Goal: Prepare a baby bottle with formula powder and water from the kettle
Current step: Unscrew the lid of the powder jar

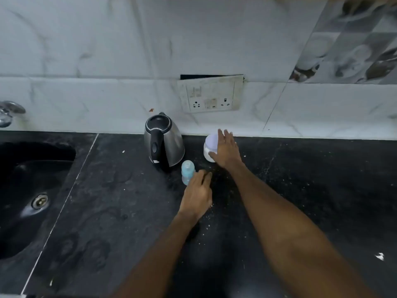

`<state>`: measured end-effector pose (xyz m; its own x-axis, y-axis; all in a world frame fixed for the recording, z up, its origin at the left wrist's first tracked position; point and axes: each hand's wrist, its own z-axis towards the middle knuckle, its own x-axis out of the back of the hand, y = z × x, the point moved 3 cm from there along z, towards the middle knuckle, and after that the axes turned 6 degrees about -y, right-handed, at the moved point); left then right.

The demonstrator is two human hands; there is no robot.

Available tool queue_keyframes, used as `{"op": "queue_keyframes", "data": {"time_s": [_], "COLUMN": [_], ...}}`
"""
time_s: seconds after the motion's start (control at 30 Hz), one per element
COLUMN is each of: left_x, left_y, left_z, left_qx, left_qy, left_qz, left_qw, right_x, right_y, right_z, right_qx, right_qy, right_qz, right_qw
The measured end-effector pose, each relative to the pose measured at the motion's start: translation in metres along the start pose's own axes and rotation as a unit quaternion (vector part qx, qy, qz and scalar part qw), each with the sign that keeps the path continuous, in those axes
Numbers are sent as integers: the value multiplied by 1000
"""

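A steel kettle [164, 145] with a black lid and handle stands at the back of the black counter [129, 211]. Just in front of it is a small light-blue baby bottle [187, 171], upright. My left hand [197, 195] reaches to the bottle's right side with fingers extended, touching or nearly touching it. A white formula jar [209, 148] with a pale lid stands to the right of the kettle. My right hand [226, 150] is spread open over the jar's right side, thumb against its front, fingers straight.
A black sink [32, 190] with a drain lies at the left, a tap [9, 112] above it. A socket panel [211, 95] hangs loose on the tiled wall behind the kettle. Powder specks dot the counter.
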<state>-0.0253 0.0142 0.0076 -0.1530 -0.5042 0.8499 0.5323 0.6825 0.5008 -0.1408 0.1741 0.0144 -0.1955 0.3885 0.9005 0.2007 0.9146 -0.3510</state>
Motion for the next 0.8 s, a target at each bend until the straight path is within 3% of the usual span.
{"op": "queue_keyframes", "data": {"time_s": [0.13,0.23,0.43,0.8], "left_x": [-10,-19,-34,-59], "left_y": [-2,2,1,-17], "left_z": [-5,-9,-15,0], "left_qx": [71,107,228,268], "left_qy": [-23,-65,-112,-39], "left_qz": [-46,-89,-237,-312], "left_qw": [996,988,938,911], "right_x": [0,-1,10,-7], "right_y": [1,2,8,23], "right_z": [12,19,5,-89], "right_qx": [9,13,21,22], "right_qy": [-41,-30,-55,-130], "right_qz": [34,-17,-55,-10], "right_qw": [999,999,997,991]}}
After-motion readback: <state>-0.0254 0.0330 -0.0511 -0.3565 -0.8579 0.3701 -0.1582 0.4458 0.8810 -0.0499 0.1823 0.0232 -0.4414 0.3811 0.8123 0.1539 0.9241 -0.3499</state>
